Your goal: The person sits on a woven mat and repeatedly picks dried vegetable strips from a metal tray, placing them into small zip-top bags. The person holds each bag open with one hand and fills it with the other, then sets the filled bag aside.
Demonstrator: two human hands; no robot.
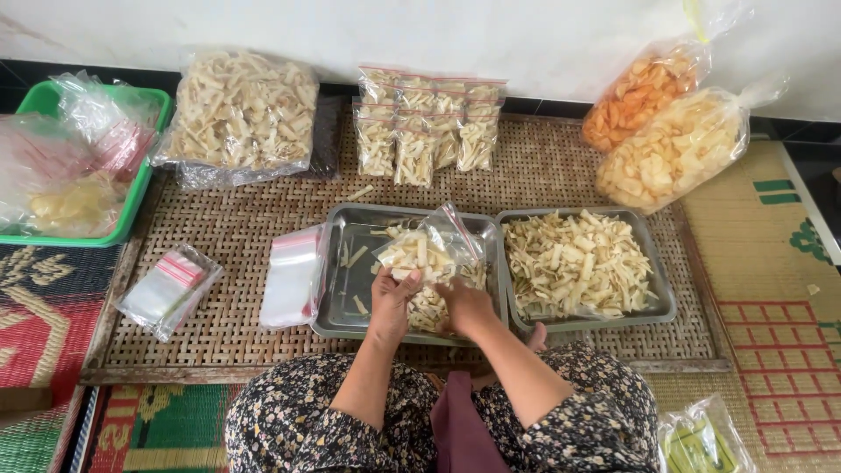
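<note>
My left hand (392, 300) grips the bottom of a small clear zip bag (420, 248) partly filled with pale strip-shaped snacks, holding it over the left metal tray (343, 289). My right hand (464, 307) rests in the heap of loose snack strips (429, 308) in that tray, its fingers curled among them; whether it holds any is hidden. The right metal tray (655, 263) is full of the same pale strips. Filled small bags (425, 123) lie in rows at the back of the woven mat.
A stack of unfilled zip bags (293, 276) lies left of the trays, another pack (166, 289) further left. A large bag of strips (238, 114), a green basket (140, 188) and two big bags of chips (670, 144) ring the mat.
</note>
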